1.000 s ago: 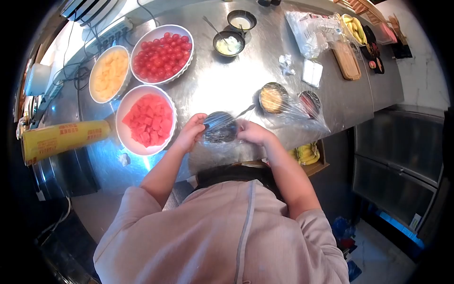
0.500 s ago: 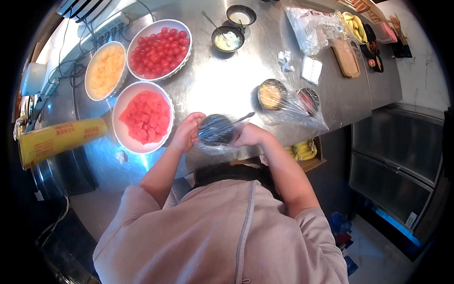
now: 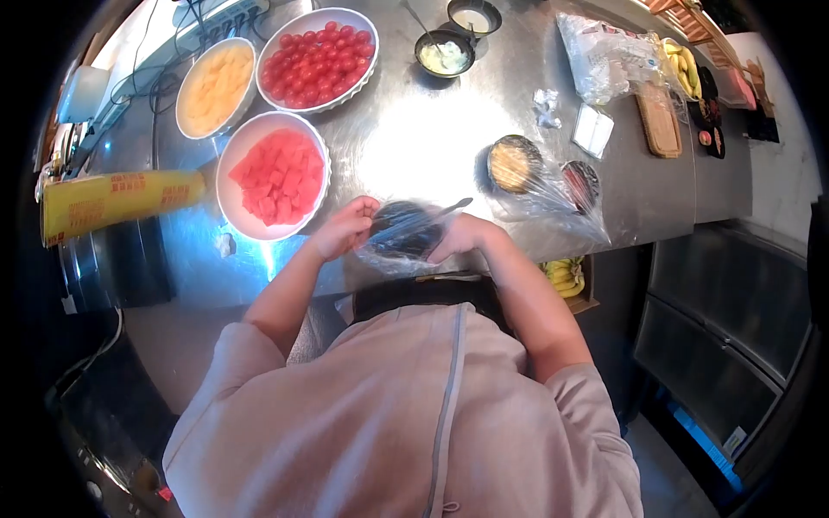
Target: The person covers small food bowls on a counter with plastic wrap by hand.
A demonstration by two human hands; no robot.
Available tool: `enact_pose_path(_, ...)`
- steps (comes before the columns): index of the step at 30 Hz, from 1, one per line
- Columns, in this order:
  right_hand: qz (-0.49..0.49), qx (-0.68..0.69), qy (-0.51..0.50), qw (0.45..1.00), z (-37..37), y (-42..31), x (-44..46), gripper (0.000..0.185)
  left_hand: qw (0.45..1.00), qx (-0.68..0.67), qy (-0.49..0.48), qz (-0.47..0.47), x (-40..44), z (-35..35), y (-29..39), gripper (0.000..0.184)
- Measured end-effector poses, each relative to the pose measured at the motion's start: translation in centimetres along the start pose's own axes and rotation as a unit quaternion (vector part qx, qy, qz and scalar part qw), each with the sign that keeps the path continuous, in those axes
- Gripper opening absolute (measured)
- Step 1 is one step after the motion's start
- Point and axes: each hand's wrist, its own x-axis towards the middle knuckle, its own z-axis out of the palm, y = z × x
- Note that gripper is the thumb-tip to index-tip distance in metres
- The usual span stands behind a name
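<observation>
A dark round bowl [image 3: 404, 230] under clear plastic film lies at the counter's front edge, with a spoon handle [image 3: 456, 206] sticking out at its upper right. My left hand [image 3: 346, 227] is closed at the bowl's left side, its fingers pinching the film. On the right side, my right hand [image 3: 459, 235] is closed round the film and the bowl's rim; its fingertips are partly hidden. To the right, a film-covered bowl of yellowish food [image 3: 511, 164] stands beside a smaller film-covered dark bowl [image 3: 580, 186].
White bowls hold watermelon cubes [image 3: 278, 178], cherry tomatoes [image 3: 318, 65] and yellow fruit pieces [image 3: 216, 89]. A yellow film roll [image 3: 121, 203] lies left. Two dark bowls [image 3: 444, 55] [image 3: 474, 17], a plastic bag [image 3: 604, 59] and a wooden board [image 3: 659, 123] are farther back.
The view has shifted, so the counter items sit higher and slightly to the right. My hands stay at the bowl's sides, the right one now farther round its lower right.
</observation>
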Motion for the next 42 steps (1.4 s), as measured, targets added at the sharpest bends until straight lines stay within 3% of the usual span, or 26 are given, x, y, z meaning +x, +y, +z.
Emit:
enact_pose_path(5,-0.074,-0.061,-0.001,0.995,0.8,1.6,1.1,0.104,0.999,-0.035,0.02,0.029,-1.0,1.8,-1.6,0.061)
enact_pose_path(8,-0.125,-0.108,0.065,0.984,0.4,1.3,0.4,0.118,0.998,-0.026,0.029,0.038,-1.7,3.5,-0.3,0.063)
enact_pose_path(12,-0.147,-0.025,0.106,0.983,-0.3,2.0,0.0,0.125,0.985,-0.119,0.05,0.112,-0.2,4.1,-1.1,0.068)
enact_pose_path(14,-0.138,0.031,0.202,0.969,0.0,3.7,0.9,0.126,0.982,-0.126,0.079,0.116,-0.2,5.9,0.5,0.07)
enact_pose_path(16,-0.125,0.009,0.206,0.971,-0.7,2.7,0.6,0.127,0.965,-0.194,0.086,0.156,0.4,7.0,0.9,0.07)
enact_pose_path(18,-0.113,0.172,0.163,0.965,-0.9,3.2,1.5,0.129,0.961,-0.202,0.075,0.176,0.9,5.6,-0.7,0.068)
enact_pose_path(22,-0.102,-0.042,0.18,0.977,-2.1,0.6,0.2,0.127,0.976,-0.134,0.075,0.156,0.9,4.9,-1.3,0.059)
enact_pose_path(24,-0.139,-0.065,0.2,0.968,-2.4,1.0,0.5,0.121,0.98,-0.111,0.095,0.136,0.7,4.9,-1.1,0.055)
enact_pose_path(27,-0.138,0.022,0.122,0.983,-2.9,0.5,0.8,0.098,0.975,-0.097,0.12,0.162,1.4,4.7,-0.8,0.05)
enact_pose_path(28,-0.139,0.021,0.124,0.982,-3.0,1.1,0.6,0.098,0.962,-0.089,0.188,0.18,1.7,4.7,-0.7,0.047)
enact_pose_path(29,-0.055,0.056,0.167,0.983,-2.9,1.8,0.0,0.092,0.944,-0.08,0.253,0.197,2.2,4.6,-0.5,0.044)
enact_pose_path(30,0.029,0.091,0.21,0.973,-2.8,1.2,-1.1,0.086,0.944,-0.079,0.251,0.2,2.5,4.2,-0.8,0.044)
enact_pose_path(32,0.017,0.101,0.339,0.935,-1.5,2.2,-2.1,0.055,0.89,0.16,0.385,0.187,2.6,3.0,-1.6,0.04)
enact_pose_path(34,0.067,-0.046,0.281,0.956,-2.3,0.4,-5.0,0.045,0.912,0.14,0.334,0.191,2.0,4.3,-1.2,0.037)
enact_pose_path(36,-0.03,-0.175,0.303,0.936,-1.9,-2.4,-6.5,0.037,0.943,0.041,0.32,0.078,1.5,7.7,1.1,0.036)
enact_pose_path(38,-0.188,-0.302,0.312,0.881,-2.0,-7.0,-6.2,0.056,0.949,-0.029,0.295,0.108,2.4,8.6,1.1,0.035)
enact_pose_path(40,-0.168,-0.48,0.322,0.798,-1.5,-7.7,-3.6,0.074,0.946,-0.097,0.277,0.136,3.3,9.1,1.5,0.034)
enact_pose_path(42,-0.155,-0.494,0.309,0.798,-1.3,-5.9,-0.1,0.068,0.938,-0.158,0.274,0.145,3.8,8.6,2.2,0.033)
